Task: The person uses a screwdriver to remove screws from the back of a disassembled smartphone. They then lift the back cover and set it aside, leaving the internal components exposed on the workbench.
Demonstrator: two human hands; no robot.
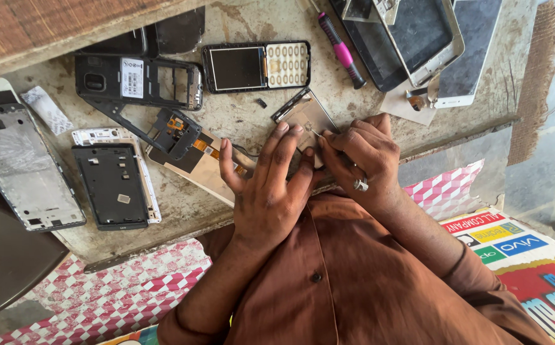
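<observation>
- Our left hand [270, 185] presses flat, fingers spread, on the small metal-backed display panel [309, 118].
- Our right hand [360, 156] pinches a thin tool at the panel's near edge; the panel's long axis runs away from us.

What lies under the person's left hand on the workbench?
Under the left hand lies a small phone panel on the workbench; the fingers cover its near part. The right hand touches its edge.

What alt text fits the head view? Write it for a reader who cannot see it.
Two bare hands, the left hand and the ringed right hand, press on a small flat metallic phone part at the edge of a worn grey workbench. Around it lie a keypad phone, black phone frames and a pink-handled screwdriver.
</observation>
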